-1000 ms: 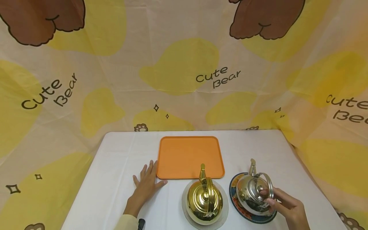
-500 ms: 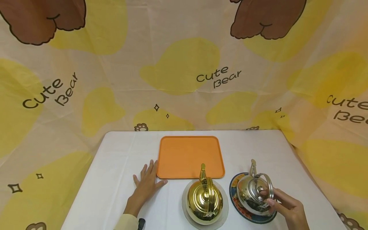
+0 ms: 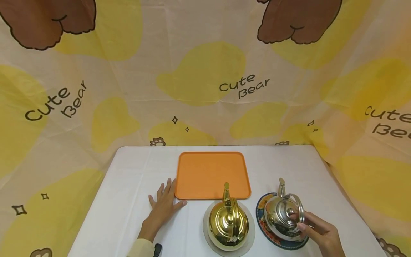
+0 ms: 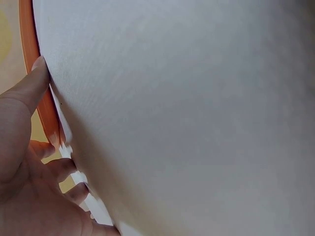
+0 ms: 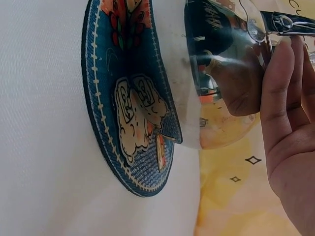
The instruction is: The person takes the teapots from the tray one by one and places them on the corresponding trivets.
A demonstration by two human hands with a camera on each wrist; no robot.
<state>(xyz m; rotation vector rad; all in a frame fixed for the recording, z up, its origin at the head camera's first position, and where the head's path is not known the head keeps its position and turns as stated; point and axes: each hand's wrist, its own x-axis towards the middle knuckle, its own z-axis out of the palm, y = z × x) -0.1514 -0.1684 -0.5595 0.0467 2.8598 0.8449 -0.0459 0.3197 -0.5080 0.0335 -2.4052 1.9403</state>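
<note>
My right hand holds the overhead handle of a shiny silver kettle between thumb and fingers. The kettle is right over a round, blue-edged coaster with cartoon print, which its polished side mirrors in the right wrist view. My left hand lies with fingers spread on the white table, at the near left corner of an orange tray. In the left wrist view, the thumb overlaps the tray's edge. A gold kettle stands between my hands, untouched, spout pointing away.
Under the gold kettle lies a pale round mat, just left of the printed coaster. The white tabletop ends at a yellow patterned cloth behind, with more cloth at both sides.
The silver kettle and my right hand have shifted very slightly left over the last half second. My left hand, the tray and the gold kettle stay where they were.
</note>
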